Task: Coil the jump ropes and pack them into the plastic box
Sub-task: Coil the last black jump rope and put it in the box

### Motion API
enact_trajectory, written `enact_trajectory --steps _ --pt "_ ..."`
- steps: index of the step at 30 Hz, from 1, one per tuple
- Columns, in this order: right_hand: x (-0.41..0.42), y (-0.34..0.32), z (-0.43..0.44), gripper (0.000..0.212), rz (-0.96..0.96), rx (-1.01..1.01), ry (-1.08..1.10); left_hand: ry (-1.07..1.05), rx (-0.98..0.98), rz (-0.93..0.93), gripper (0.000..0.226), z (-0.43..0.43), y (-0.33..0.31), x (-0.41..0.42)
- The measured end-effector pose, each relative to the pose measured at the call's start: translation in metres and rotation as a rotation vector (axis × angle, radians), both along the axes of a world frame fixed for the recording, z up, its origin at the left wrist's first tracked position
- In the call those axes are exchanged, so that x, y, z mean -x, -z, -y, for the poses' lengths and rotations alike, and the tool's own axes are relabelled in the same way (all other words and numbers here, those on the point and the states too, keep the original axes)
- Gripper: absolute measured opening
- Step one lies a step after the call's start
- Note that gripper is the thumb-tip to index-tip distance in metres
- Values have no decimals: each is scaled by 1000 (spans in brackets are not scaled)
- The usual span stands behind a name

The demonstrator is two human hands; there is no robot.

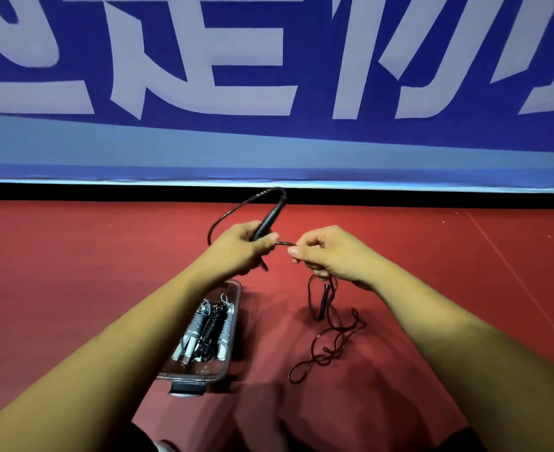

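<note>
My left hand (243, 247) grips the black handle (268, 220) of a dark jump rope, held up above the red floor. A loop of its cord (233, 210) arcs from the handle tip round to the left. My right hand (327, 256) pinches the cord just right of the left hand. Below it the second black handle (323, 301) hangs, and the loose cord (334, 340) lies tangled on the floor. The clear plastic box (233, 363) stands under my left forearm. It holds three coiled ropes (208, 331), two white and one black.
The red floor (73, 272) spreads all round. A black strip and a blue banner with big white characters (203, 60) close off the far side. A dark latch (186, 388) sticks out at the box's near end. My knees show at the bottom edge.
</note>
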State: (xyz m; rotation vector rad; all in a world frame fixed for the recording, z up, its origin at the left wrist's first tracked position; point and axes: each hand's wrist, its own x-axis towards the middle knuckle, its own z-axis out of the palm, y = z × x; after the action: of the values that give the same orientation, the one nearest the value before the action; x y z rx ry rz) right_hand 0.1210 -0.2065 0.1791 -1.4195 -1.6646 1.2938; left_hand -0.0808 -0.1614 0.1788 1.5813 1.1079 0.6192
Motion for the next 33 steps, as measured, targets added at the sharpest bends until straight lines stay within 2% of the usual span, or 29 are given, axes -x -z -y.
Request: enact_trajectory --steps 4,7,9,12,13,14,16,18,20,24,28,30,32,33 --pt "-26 34 -6 24 310 158 -80 -392 173 385 27 -27 -4 22" --pt "-51 59 -6 22 335 270 -38 -602 277 508 27 -45 -1 54" --pt "-56 60 -6 21 269 250 52 -627 287 359 21 -53 4 74" --pt "-46 41 -7 20 298 134 73 -459 150 -252 4 -51 10 88" --pt "-38 34 -7 19 316 91 50 -399 77 -401 6 -49 11 88" --pt "-31 29 -5 18 336 56 17 -344 9 -464 11 -47 12 84" --pt "-15 21 -2 16 413 -9 -67 -280 -123 -463 22 -42 9 71" --pt "-3 15 0 15 493 -42 -133 -284 -309 -525 35 -37 4 57" --pt "3 12 0 18 582 -37 -152 -275 -457 -599 37 -31 0 47" --pt "5 17 -6 22 698 0 -33 -267 -275 -414 33 -20 1 35" --pt "8 13 -7 25 834 86 37 -353 -381 -550 35 -23 2 40" --pt "9 13 -5 24 893 86 61 -395 -178 -334 29 -22 -2 37" --pt "12 14 -3 27 789 0 41 -321 61 -83 26 -13 -9 30" --pt "14 14 -2 31 694 -58 2 -233 114 -27 24 -6 -11 27"
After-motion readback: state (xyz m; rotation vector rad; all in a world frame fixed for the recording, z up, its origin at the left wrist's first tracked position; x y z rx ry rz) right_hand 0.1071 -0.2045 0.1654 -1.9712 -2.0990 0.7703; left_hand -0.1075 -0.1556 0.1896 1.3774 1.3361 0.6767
